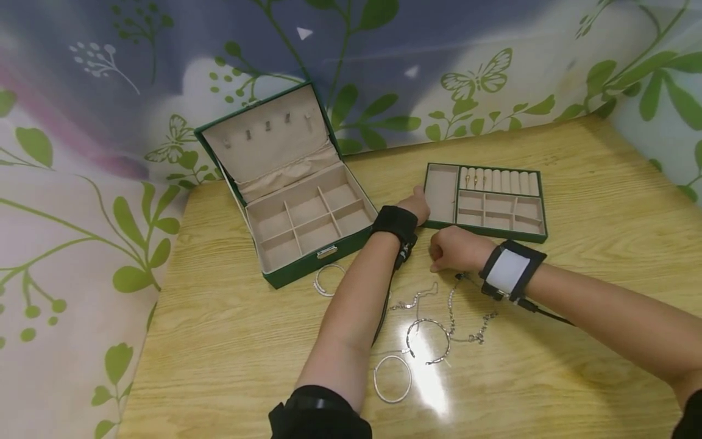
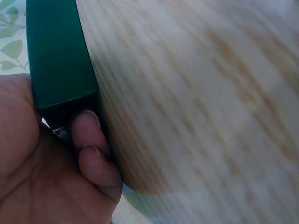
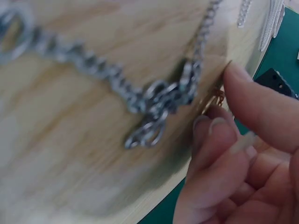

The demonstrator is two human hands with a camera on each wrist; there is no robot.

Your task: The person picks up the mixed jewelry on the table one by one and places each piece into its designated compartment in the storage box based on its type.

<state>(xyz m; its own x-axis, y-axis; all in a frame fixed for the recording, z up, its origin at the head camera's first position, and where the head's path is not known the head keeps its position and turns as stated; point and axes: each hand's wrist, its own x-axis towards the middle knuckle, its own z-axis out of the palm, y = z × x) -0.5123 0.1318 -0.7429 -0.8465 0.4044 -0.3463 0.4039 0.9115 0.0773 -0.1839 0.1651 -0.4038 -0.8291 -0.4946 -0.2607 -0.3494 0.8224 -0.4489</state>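
My left hand (image 1: 415, 204) is at the left end of a green jewelry tray (image 1: 440, 183), its fingers curled against the tray's end in the left wrist view, thumb mostly hidden. In front of the tray, over the table, my right hand (image 1: 460, 249) pinches a small gold ring (image 3: 219, 97) between thumb and fingers; the fingertips partly cover it. Gold rings (image 1: 476, 178) stand in the left slots of the tray's ring rolls. Below the right hand, a silver chain with a charm (image 3: 154, 105) lies on the table.
An open green jewelry box (image 1: 307, 266) with bare compartments stands at the left, lid raised. Silver bangles (image 1: 392, 401), an open cuff (image 1: 448, 346) and thin chains (image 1: 418, 297) lie in front. Patterned cloth (image 1: 384, 79) hangs behind the wooden table (image 1: 219, 360).
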